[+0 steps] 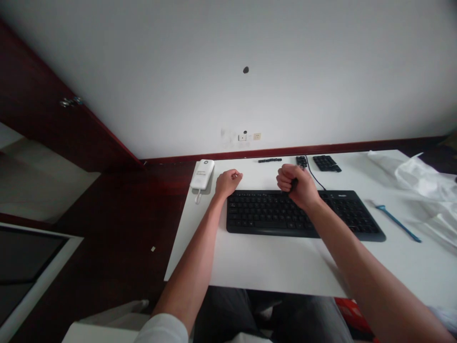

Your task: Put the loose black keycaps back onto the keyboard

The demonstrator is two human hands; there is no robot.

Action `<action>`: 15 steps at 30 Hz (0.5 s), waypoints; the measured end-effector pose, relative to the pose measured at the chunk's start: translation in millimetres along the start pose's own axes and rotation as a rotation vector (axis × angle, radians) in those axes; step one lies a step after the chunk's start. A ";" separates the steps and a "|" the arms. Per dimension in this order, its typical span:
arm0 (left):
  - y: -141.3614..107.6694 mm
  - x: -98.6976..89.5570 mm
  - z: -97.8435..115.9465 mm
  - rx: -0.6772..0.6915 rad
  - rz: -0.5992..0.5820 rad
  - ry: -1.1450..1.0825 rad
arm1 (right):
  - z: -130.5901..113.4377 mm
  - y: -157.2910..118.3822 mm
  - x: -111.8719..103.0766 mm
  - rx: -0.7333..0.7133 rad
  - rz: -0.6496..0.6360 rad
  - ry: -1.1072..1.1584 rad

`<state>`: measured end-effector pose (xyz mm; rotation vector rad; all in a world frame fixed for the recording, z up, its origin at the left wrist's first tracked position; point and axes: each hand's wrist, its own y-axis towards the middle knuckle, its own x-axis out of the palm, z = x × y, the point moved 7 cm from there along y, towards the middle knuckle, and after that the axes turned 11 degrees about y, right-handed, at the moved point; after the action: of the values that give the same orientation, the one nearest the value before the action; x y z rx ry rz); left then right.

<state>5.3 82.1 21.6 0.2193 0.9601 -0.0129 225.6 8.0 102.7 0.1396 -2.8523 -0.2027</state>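
A black keyboard [271, 212] lies on the white table [257, 262], upside down to neither side, its keys facing up. My left hand [229, 183] rests by its upper left corner, fingers curled closed; whatever they may hold is hidden. Over the keyboard's upper middle, my right hand [298, 185] is closed around small black pieces that look like keycaps. Loose black keycaps stand behind the keyboard: a row [270, 160], a small group [302, 161] and a larger block [326, 163].
A white device [202, 175] with a strap lies at the table's back left corner. To the right of the keyboard are a blue tool [398, 222] and crumpled white plastic [421, 176]. A black cable [314, 176] runs behind the keyboard.
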 end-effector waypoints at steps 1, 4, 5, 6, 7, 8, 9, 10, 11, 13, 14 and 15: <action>0.0 -0.2 0.3 0.002 0.002 0.001 | 2.4 3.5 4.4 0.022 0.005 0.078; 0.5 -0.5 1.0 0.003 0.000 0.012 | 13.8 14.8 14.8 0.067 0.009 0.215; 0.7 -0.4 1.0 0.000 -0.003 0.016 | 18.9 18.0 16.5 0.074 0.019 0.257; 0.9 -0.5 1.0 -0.003 -0.004 0.019 | 24.6 20.4 17.7 0.081 0.030 0.295; 1.0 -0.6 1.0 -0.005 -0.005 0.021 | 30.8 22.0 18.7 0.088 0.043 0.326; 1.1 -0.8 1.3 -0.005 -0.005 0.021 | 37.0 22.7 19.8 0.096 0.054 0.350; 1.1 -1.2 1.6 -0.005 -0.004 0.021 | 42.9 22.7 21.0 0.102 0.063 0.367; 1.0 -1.6 2.0 -0.004 -0.003 0.021 | 48.0 22.1 22.2 0.102 0.072 0.378; 0.8 -2.0 2.4 -0.006 -0.004 0.020 | 52.2 21.2 23.2 0.096 0.082 0.381; 0.4 -2.7 2.6 -0.018 -0.009 0.019 | 57.6 19.2 24.6 0.071 0.103 0.374; 0.1 -3.0 2.8 -0.024 -0.013 0.019 | 59.2 18.4 25.2 0.057 0.110 0.365; -0.1 -3.3 3.0 -0.029 -0.015 0.018 | 60.4 17.8 25.8 0.046 0.112 0.355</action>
<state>5.8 81.1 25.9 0.1857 0.9796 -0.0112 182.5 30.2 54.9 0.0212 -2.5027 -0.0788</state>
